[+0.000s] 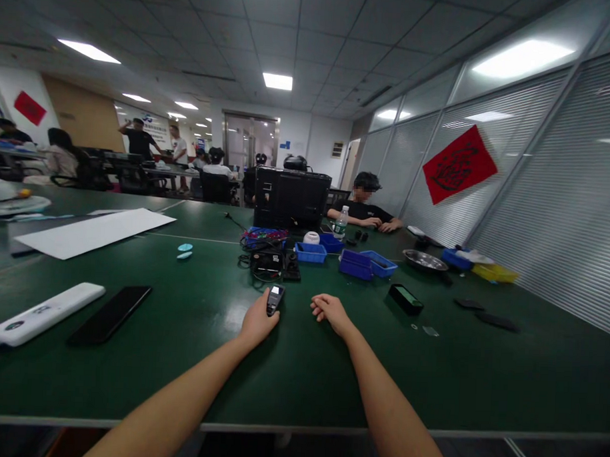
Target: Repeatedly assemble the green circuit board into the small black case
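My left hand [258,321] is closed around a small dark handheld device [276,298] with buttons and a lit screen, held upright just over the green table. To its right, my right hand [331,311] has its fingers loosely curled inward, and nothing shows in them. Just beyond the held device lie a black box-shaped gadget [267,262] and a tangle of cables [264,239]. A blue bin [311,253] with a white ball [311,237] behind its front edge stands farther back, beyond both hands.
Left on the green table [190,358] lie a long white device [46,313], a black slab [110,314] and a white sheet [97,231]. A monitor [292,198] and water bottle [341,223] stand behind. Rightward are a black box [405,299] and metal bowl [424,261]. A person [366,204] sits across.
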The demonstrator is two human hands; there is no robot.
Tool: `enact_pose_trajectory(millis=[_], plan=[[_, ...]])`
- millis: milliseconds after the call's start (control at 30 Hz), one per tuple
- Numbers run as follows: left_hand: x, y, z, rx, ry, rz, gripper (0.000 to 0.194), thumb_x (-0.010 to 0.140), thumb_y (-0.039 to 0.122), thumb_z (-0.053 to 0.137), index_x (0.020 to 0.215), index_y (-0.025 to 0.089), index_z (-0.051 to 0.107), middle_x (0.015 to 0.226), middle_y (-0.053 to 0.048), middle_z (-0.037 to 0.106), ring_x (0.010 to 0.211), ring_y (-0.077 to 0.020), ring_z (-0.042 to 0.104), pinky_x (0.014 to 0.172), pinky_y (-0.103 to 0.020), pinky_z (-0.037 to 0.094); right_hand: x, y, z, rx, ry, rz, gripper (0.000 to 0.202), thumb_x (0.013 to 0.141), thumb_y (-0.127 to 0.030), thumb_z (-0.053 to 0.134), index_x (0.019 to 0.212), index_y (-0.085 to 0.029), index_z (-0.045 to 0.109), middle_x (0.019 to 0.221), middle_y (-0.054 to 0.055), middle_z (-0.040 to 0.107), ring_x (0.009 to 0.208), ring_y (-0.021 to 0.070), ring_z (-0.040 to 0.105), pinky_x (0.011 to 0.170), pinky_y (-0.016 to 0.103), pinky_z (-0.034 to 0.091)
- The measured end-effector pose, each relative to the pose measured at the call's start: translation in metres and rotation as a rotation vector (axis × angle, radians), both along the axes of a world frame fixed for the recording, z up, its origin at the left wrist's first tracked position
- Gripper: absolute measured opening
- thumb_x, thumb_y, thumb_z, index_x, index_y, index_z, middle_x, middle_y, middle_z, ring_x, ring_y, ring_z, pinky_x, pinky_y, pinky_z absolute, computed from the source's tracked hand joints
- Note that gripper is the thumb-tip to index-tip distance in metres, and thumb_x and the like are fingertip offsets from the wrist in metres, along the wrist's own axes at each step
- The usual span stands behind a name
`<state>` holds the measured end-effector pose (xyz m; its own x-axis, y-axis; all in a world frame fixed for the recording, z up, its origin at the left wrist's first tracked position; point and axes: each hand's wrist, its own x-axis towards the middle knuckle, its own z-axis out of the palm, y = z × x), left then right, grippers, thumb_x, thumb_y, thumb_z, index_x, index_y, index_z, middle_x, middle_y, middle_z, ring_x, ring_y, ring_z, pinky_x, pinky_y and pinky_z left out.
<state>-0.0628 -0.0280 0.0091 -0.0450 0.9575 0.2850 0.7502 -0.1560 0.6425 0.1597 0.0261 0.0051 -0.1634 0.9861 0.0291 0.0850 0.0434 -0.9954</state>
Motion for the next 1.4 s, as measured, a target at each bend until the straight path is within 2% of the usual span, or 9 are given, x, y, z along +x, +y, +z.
enact_pose_trajectory(millis=[133,333,500,667,833,1100,1233,1400], plan=[[-0.039,0.0,0.006,-0.015,0.083,0.116,0.065,0.072,0.031,0.051,0.131,0.012,0.031,0.126,-0.013,0.048,0.113,-0.0224,0.047,0.094,-0.03,0.034,0.001,0.002,-0.001,0.004,-0.004,0.011,0.012,0.073,-0.022,0.053,0.077,-0.012,0.056,0.066,0.002,0.059,0.048,0.0076,0.053,0.036,0.017,0.042],[-0.11,0.006,0.016,-0.04,0.201,0.304,0.065,0.073,0.038,0.049,0.13,0.012,0.032,0.122,-0.014,0.05,0.11,-0.0247,0.048,0.091,-0.032,0.037,0.001,0.002,-0.001,-0.003,-0.02,0.011,0.01,0.073,-0.021,0.053,0.078,-0.012,0.056,0.067,0.003,0.059,0.049,0.0075,0.053,0.037,0.017,0.042],[-0.166,0.013,0.023,-0.102,0.182,0.497,0.064,0.072,0.042,0.05,0.128,0.015,0.035,0.121,-0.014,0.05,0.109,-0.0267,0.05,0.087,-0.034,0.04,0.0,0.001,0.001,-0.01,-0.038,0.001,0.008,0.074,-0.018,0.052,0.078,-0.013,0.056,0.068,0.003,0.06,0.049,0.0076,0.054,0.037,0.016,0.043],[-0.199,0.018,0.021,-0.074,0.111,0.637,0.067,0.072,0.046,0.05,0.128,0.014,0.035,0.122,-0.015,0.05,0.11,-0.0292,0.049,0.087,-0.037,0.04,-0.001,0.0,0.002,-0.016,-0.036,-0.004,0.007,0.075,-0.017,0.052,0.078,-0.013,0.057,0.069,0.004,0.061,0.05,0.008,0.055,0.037,0.016,0.043],[-0.201,0.019,0.022,-0.071,0.054,0.694,0.073,0.072,0.051,0.048,0.131,0.011,0.032,0.126,-0.017,0.048,0.113,-0.0311,0.046,0.089,-0.039,0.039,-0.001,0.001,0.002,-0.021,-0.034,-0.002,0.007,0.074,-0.017,0.052,0.078,-0.013,0.056,0.068,0.003,0.06,0.05,0.0081,0.054,0.037,0.017,0.043],[-0.188,0.011,0.028,-0.136,0.047,0.655,0.063,0.076,0.052,0.042,0.128,0.015,0.039,0.12,-0.015,0.054,0.108,-0.0311,0.051,0.085,-0.039,0.041,-0.002,0.001,0.002,-0.026,-0.032,0.01,0.007,0.074,-0.016,0.051,0.078,-0.013,0.056,0.067,0.003,0.06,0.049,0.0078,0.055,0.036,0.015,0.042],[-0.164,0.005,0.027,-0.155,0.05,0.552,0.064,0.076,0.051,0.043,0.129,0.016,0.038,0.122,-0.013,0.053,0.109,-0.0296,0.05,0.084,-0.036,0.041,-0.002,0.001,0.003,-0.022,-0.057,0.014,0.007,0.074,-0.015,0.051,0.078,-0.013,0.056,0.068,0.003,0.06,0.05,0.0076,0.054,0.035,0.015,0.041],[-0.111,0.0,0.017,-0.148,0.05,0.354,0.062,0.077,0.046,0.046,0.13,0.017,0.034,0.123,-0.011,0.052,0.109,-0.0248,0.051,0.085,-0.031,0.04,-0.003,0.0,0.004,-0.015,-0.067,0.018,0.007,0.074,-0.016,0.051,0.078,-0.012,0.056,0.068,0.003,0.06,0.05,0.0076,0.054,0.035,0.015,0.041]])
